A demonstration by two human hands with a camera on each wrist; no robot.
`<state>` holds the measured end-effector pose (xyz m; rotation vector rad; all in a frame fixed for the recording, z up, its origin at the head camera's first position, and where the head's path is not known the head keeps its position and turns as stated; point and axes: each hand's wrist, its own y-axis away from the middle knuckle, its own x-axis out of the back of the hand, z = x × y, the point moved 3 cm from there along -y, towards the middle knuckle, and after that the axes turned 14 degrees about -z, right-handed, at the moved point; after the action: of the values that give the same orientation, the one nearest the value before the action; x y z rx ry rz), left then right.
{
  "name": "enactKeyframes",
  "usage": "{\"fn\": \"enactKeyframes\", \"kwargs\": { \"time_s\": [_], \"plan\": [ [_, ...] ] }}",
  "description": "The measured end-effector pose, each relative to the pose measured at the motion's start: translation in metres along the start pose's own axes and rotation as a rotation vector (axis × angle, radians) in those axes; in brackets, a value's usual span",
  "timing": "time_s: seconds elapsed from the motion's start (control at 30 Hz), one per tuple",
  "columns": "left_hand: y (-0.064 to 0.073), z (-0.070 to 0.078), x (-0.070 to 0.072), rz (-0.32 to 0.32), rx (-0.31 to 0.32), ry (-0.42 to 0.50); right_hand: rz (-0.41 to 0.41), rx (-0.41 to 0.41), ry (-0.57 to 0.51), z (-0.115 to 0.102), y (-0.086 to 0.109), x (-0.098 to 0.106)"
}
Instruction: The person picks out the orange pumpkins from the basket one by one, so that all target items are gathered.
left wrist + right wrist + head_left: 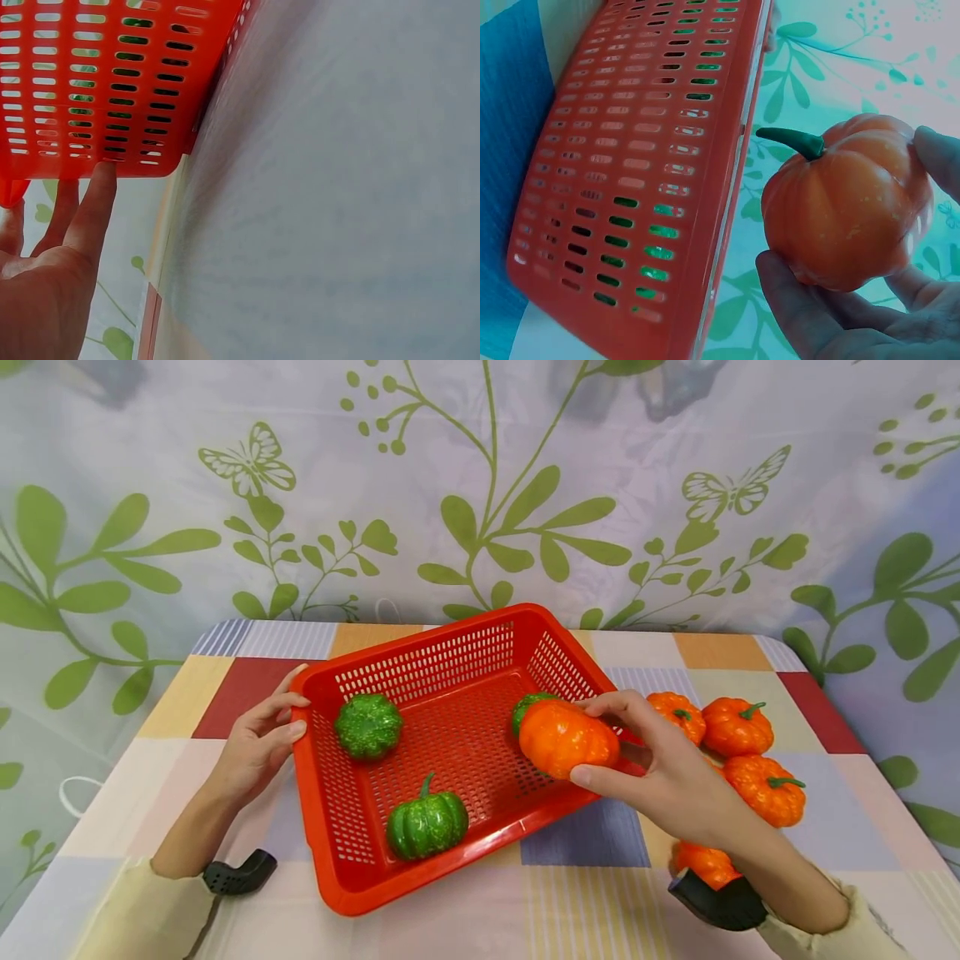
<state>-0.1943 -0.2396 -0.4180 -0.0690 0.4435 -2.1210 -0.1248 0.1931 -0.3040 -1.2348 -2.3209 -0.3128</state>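
A red plastic basket [465, 710] with slotted walls sits at an angle on the table. My left hand [258, 739] holds its left rim, thumb and fingertips at the edge; in the left wrist view, fingers [94, 202] reach the outer wall. Over the basket's right side, my right hand [660, 768] grips an orange toy pumpkin [566, 739] between thumb and fingers. The right wrist view shows that pumpkin's dark green stem [795, 141]. Inside the basket are a green pumpkin [369, 727] at left, another green pumpkin [427, 824] in front, and a third, partly hidden green one [525, 706].
Several orange pumpkins lie on the table right of the basket, among them one pumpkin [737, 727] at the back and another [765, 789] nearer. A patchwork tablecloth [600, 897] covers the table. Behind it hangs a leaf-patterned curtain [420, 468].
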Motion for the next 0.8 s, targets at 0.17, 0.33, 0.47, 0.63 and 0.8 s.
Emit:
{"fn": "enactKeyframes", "kwargs": {
  "time_s": [0.17,0.33,0.47,0.63,0.8],
  "plan": [
    [0.0,-0.001,-0.001,0.0,-0.002,-0.002,0.004,-0.059,0.018,0.002,0.01,0.003],
    [0.0,-0.001,-0.001,-0.001,-0.003,0.001,0.052,-0.063,0.002,0.001,0.02,0.004],
    [0.0,-0.001,-0.001,-0.001,-0.006,-0.003,0.099,-0.041,0.014,0.001,0.028,0.004],
    [0.001,-0.002,-0.001,0.001,-0.015,-0.005,0.102,-0.026,-0.013,0.003,0.036,0.003],
    [0.001,-0.002,0.0,-0.004,-0.022,0.002,0.093,0.003,-0.054,0.005,0.044,0.002]
  ]
}}
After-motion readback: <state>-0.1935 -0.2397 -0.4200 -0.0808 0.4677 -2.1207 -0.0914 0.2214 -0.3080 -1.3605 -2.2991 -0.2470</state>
